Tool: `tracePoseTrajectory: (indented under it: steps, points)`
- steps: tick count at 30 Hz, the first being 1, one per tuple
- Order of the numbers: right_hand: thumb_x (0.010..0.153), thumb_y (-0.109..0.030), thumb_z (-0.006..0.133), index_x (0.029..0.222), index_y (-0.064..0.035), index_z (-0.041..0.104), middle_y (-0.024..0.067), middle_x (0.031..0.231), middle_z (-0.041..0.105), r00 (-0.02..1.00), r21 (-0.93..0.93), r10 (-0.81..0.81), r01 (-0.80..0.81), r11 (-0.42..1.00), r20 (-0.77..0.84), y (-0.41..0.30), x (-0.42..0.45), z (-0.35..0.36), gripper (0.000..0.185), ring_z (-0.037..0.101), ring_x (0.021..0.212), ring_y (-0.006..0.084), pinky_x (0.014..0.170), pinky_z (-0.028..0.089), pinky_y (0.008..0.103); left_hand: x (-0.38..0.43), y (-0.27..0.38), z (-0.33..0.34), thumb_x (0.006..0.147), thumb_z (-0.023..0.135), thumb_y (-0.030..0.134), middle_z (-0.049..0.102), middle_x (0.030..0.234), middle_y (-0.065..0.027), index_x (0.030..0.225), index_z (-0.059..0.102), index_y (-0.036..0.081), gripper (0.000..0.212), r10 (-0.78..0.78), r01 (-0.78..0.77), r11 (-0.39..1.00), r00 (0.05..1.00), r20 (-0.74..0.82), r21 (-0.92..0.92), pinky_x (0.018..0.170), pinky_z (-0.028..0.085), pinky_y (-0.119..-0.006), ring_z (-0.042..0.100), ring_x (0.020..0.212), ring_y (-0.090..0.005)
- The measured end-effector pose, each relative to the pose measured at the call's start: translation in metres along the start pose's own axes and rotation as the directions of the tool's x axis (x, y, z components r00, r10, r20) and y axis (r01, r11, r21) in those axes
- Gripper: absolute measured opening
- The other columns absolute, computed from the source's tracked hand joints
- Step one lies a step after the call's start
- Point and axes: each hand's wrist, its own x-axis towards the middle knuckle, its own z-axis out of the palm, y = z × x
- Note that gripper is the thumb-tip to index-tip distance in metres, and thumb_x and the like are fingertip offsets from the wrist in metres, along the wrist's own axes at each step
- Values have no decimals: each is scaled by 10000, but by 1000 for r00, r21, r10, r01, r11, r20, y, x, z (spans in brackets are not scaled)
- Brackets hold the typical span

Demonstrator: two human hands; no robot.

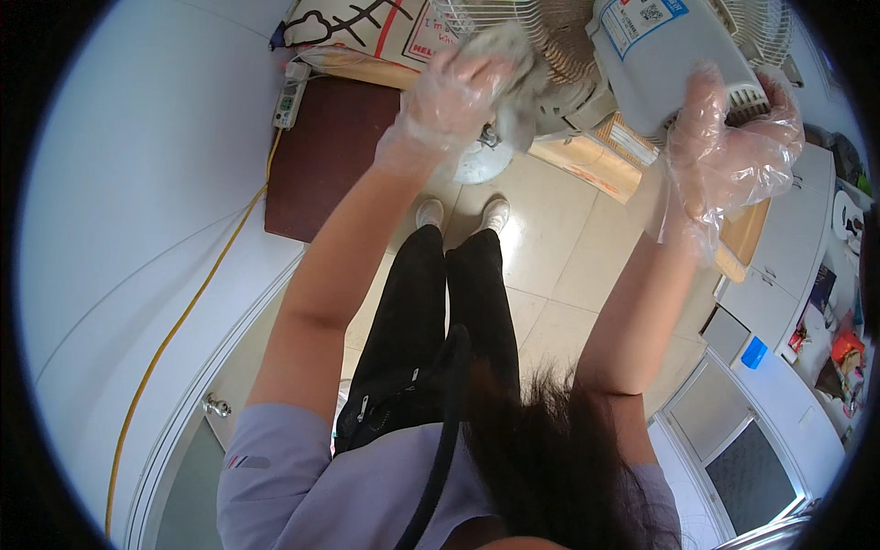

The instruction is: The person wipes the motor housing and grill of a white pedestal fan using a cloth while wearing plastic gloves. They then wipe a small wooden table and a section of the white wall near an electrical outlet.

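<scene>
Both my hands wear clear plastic gloves. Bunched in my left hand [457, 86] is a grey cloth [519, 51], blurred, against the side of an electric fan by its wire cage [491, 12]. The fan's grey motor housing [653, 72] carries a blue-and-white label [636, 27] with writing and a printed code. My right hand [735, 148] grips the vented end of that housing, thumb on the near face and fingers around the far edge. Below the left hand shows part of a round white base [485, 163].
A dark red-brown panel [330, 151] stands left, with a power strip [292, 96] beside it. A yellow cable [199, 295] runs down the white wall. White cabinets [777, 268] line the right side, near a wooden tray-like piece [746, 230]. Tiled floor [550, 254] lies below.
</scene>
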Motion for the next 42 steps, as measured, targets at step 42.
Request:
tracePoseTrajectory:
  steps: [42]
  points:
    - [878, -184, 706, 1502, -17, 303, 176, 1423, 477, 628, 614, 293, -775, 150, 721, 7, -183, -58, 762, 514, 1261, 334, 1067, 412, 455, -46, 123, -36, 921, 667, 119, 647, 1242, -168, 1244, 628, 15, 342, -444, 565, 197, 780, 441, -801, 933, 495, -312, 635, 1064, -191]
